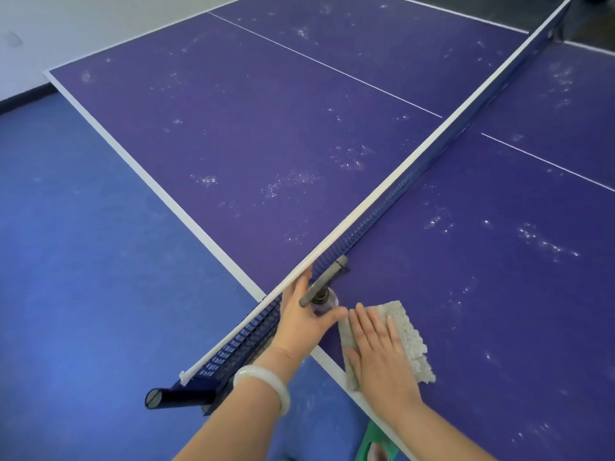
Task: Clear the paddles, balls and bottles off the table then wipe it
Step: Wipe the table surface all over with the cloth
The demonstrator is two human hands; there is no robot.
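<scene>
Two forearms reach in from below, a pale bangle (263,382) on the left wrist. The right hand (376,351) lies flat, fingers straight and together, pressing a grey cloth (411,331) onto the purple worktop (266,128) just right of the net (399,174), at its near end. The left hand (299,316) is wrapped round what looks like a clear spray bottle (324,289) with a grey head, held right against the net's near end, on the same side as the cloth.

No paddles or balls show on either side of the net, so clearing seems done and wiping is the step in hand. White smudges dot the surface on both sides of the net.

To wipe well, she would likely keep the palm flat and the pressure even, working away from the net in overlapping strokes so no smudge is skipped. The cloth's near corner hangs at the worktop's white edge line; keeping it fully under the palm should stop it bunching. The bottle is best kept clear of the net cord while spraying ahead of the cloth.
</scene>
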